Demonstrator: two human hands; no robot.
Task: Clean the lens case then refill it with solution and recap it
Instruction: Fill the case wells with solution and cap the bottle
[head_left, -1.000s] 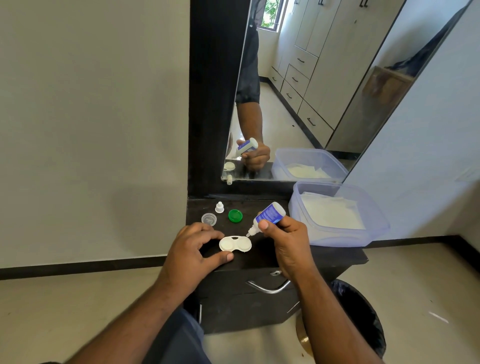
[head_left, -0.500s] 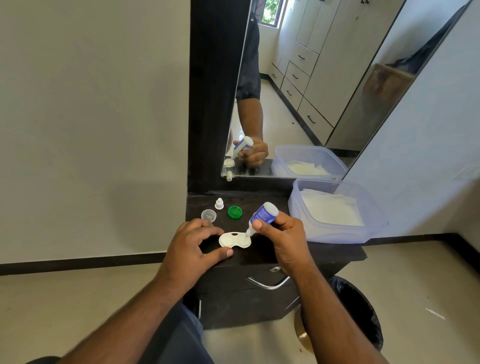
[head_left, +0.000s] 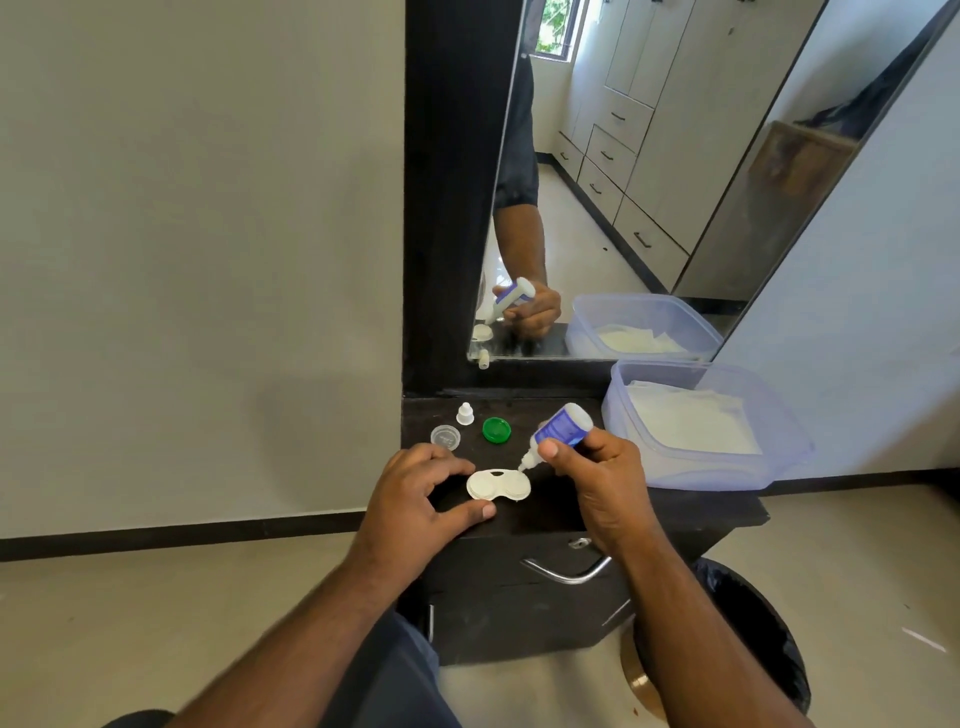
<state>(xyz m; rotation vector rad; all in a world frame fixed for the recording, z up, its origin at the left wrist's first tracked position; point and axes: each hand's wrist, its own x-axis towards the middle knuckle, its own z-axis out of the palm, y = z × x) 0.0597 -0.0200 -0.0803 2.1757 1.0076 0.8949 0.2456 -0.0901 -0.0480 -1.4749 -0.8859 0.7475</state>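
Note:
A white two-well lens case (head_left: 497, 486) lies uncapped on the dark vanity top (head_left: 550, 512). My left hand (head_left: 415, 499) steadies the case, thumb and fingers around its left well. My right hand (head_left: 597, 475) grips a small blue-and-white solution bottle (head_left: 561, 431), tilted nozzle down, with the tip just over the right well's far edge. Behind the case lie a clear cap (head_left: 445, 436), a green cap (head_left: 496, 430) and the bottle's small white cap (head_left: 465, 414).
A translucent plastic tub (head_left: 779, 457) holding white tissues sits at the right of the vanity top. A mirror (head_left: 649, 182) stands behind. Below are a drawer handle (head_left: 569, 571) and a black-lined bin (head_left: 753, 623) on the floor.
The bottle's nozzle has come down and left to the right well of the case. My left hand has stayed on the case.

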